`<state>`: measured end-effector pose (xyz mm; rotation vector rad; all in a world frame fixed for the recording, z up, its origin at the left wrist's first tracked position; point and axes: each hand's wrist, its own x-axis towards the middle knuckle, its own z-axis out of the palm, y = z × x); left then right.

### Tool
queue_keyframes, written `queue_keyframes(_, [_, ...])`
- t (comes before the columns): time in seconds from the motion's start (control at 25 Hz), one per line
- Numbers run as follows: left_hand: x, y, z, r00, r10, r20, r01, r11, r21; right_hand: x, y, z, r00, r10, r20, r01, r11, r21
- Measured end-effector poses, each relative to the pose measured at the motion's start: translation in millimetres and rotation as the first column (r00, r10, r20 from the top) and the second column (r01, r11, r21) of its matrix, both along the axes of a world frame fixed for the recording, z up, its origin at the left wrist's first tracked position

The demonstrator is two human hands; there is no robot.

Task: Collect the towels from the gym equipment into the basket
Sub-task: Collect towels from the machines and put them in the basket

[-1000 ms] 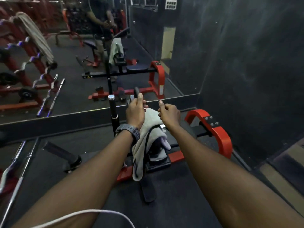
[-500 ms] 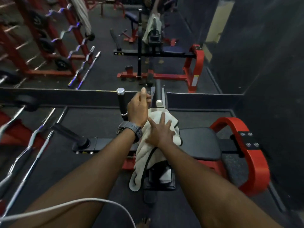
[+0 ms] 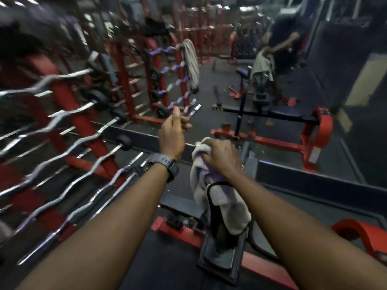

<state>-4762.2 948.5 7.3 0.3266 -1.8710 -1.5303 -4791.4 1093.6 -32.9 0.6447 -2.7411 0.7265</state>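
Observation:
A whitish towel [image 3: 228, 204] is draped over the upright pad of a black and red gym machine [image 3: 222, 256] in front of me. My right hand [image 3: 222, 160] grips the bunched top of the towel. My left hand [image 3: 172, 135], with a dark watch on its wrist, is raised to the left of the towel, fingers loosely curled and holding nothing. A second towel [image 3: 190, 59] shows in the wall mirror, hanging on a red bar rack. No basket is in view.
A red rack of chrome curl bars [image 3: 62, 143] stands close on my left, bar ends pointing toward my arm. The mirror base [image 3: 293, 170] runs just behind the machine. A red curved frame end [image 3: 360, 233] sits at lower right. The frame is motion-blurred.
My left hand has let go of the machine's handle and lifted away. My right hand went from lying flat on the towel to gripping its top. My view swung left.

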Motion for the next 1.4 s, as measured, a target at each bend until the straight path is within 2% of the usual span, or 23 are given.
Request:
queue_keyframes(0.08, [34.5, -38.6, 37.7, 0.994, 0.092, -0.055, -0.093, 0.996, -0.017, 16.5, -41.1, 55.1, 0.987, 0.112, -0.115, -0.137, 0.963, -0.233])
queue_keyframes(0.16, [80.7, -83.8, 71.8, 0.974, 0.207, -0.097, -0.21, 0.977, -0.029, 37.5, -85.5, 100.8, 0.95, 0.22, -0.222, -0.288, 0.891, -0.351])
queue_keyframes(0.28, [168.8, -151.7, 103.7, 0.897, 0.422, -0.135, -0.433, 0.899, -0.064, 82.2, -156.7, 141.8, 0.879, 0.387, -0.278, -0.466, 0.817, -0.339])
queue_keyframes(0.44, [293.8, -230.7, 121.0, 0.774, 0.609, -0.173, -0.626, 0.778, -0.06, 162.2, -254.9, 149.0, 0.799, 0.501, -0.333, -0.594, 0.742, -0.31])
queue_keyframes(0.52, [356.3, -275.3, 118.0, 0.725, 0.661, -0.193, -0.679, 0.733, -0.039, 208.9, -310.4, 143.0, 0.752, 0.578, -0.317, -0.656, 0.699, -0.284])
queue_keyframes(0.6, [413.2, -324.0, 109.7, 0.689, 0.693, -0.214, -0.711, 0.703, -0.011, 252.0, -364.2, 136.6, 0.734, 0.608, -0.304, -0.676, 0.696, -0.242])
queue_keyframes(0.76, [500.2, -417.6, 105.2, 0.631, 0.762, -0.145, -0.772, 0.635, -0.018, 322.8, -464.5, 131.7, 0.641, 0.68, -0.356, -0.738, 0.674, -0.042])
queue_keyframes(0.96, [535.2, -506.3, 102.9, 0.616, 0.775, -0.142, -0.787, 0.616, -0.049, 362.5, -567.2, 136.0, 0.57, 0.745, -0.346, -0.763, 0.636, 0.112])
queue_keyframes(1.16, [529.1, -610.3, 97.7, 0.583, 0.803, -0.121, -0.812, 0.576, -0.093, 347.4, -675.1, 134.0, 0.554, 0.734, -0.394, -0.773, 0.629, 0.084])
queue_keyframes(1.32, [508.3, -695.5, 98.2, 0.568, 0.817, -0.102, -0.821, 0.551, -0.152, 322.9, -755.4, 128.4, 0.554, 0.744, -0.373, -0.785, 0.616, 0.065])
queue_keyframes(1.4, [492.8, -741.1, 95.5, 0.566, 0.822, -0.067, -0.808, 0.536, -0.244, 312.0, -793.5, 125.1, 0.551, 0.747, -0.371, -0.782, 0.618, 0.085])
